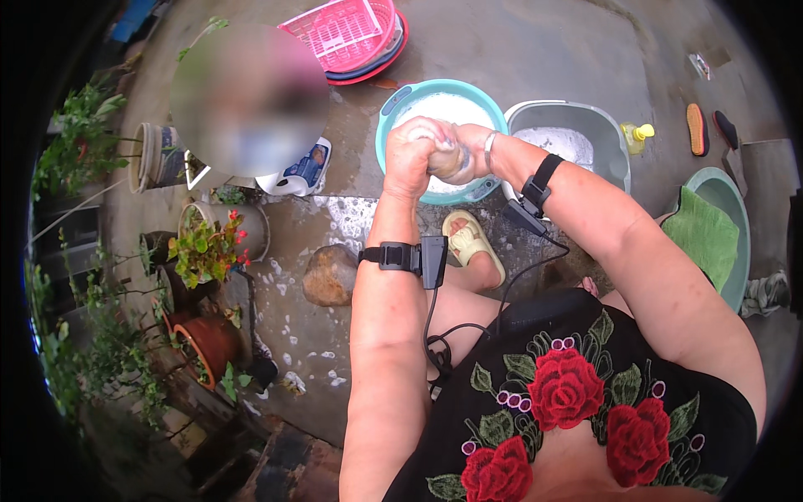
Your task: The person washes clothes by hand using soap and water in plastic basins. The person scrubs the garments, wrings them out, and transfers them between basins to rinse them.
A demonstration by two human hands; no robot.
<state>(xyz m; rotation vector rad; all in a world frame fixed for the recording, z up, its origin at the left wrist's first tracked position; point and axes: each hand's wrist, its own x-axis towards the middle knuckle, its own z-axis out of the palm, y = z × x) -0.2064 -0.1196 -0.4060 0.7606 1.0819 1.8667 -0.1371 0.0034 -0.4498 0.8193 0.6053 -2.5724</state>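
Note:
Both of my hands grip a wet, bunched cloth (pixel 453 164) with a pale, patterned surface above a turquoise plastic basin (pixel 495 100). My left hand (pixel 408 157) is closed around the cloth's left side. On the right side, my right hand (pixel 475 149), with a bracelet at the wrist, holds the same cloth; its fingers are partly hidden. White suds (pixel 448 108) fill the basin beneath. A grey rectangular tub (pixel 602 125) with sudsy water stands directly right of the basin.
A yellow-topped pump bottle (pixel 635 138) stands beyond the grey tub. Pink baskets (pixel 351 37) are stacked at the top. A detergent jug (pixel 307 169), a stone (pixel 329 276) and potted plants (pixel 204 251) lie leftward. A green cloth (pixel 706 232) hangs in a green basin (pixel 743 251) at right.

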